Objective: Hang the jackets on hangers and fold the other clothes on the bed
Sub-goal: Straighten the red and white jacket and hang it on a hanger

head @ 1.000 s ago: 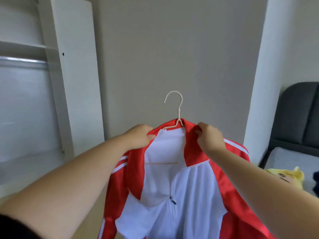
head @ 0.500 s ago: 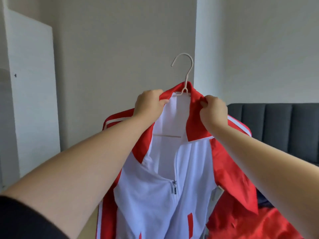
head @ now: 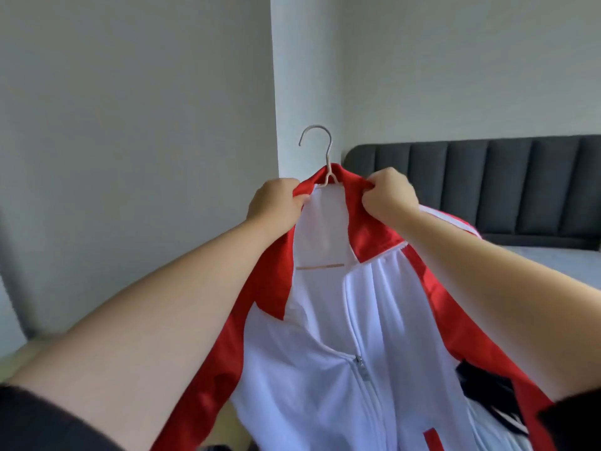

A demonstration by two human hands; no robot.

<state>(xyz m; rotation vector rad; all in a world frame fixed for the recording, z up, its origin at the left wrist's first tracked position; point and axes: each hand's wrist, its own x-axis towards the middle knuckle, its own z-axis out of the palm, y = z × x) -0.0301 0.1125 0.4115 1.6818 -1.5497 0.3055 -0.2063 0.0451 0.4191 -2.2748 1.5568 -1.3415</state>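
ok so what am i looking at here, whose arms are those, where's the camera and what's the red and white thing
There is no machine here: a person is doing the job with bare hands, and one wide-angle camera on their head looks forward and down, so the two arms reaching in are their own. The left hand and right hand each pinch the red collar of a red and white zip-up track jacket, one on each side. The jacket is held in the air on a thin pale hanger, whose hook sticks up free between the hands. Behind on the right is a bed with a dark padded headboard; something black shows under the right arm, too hidden to name.
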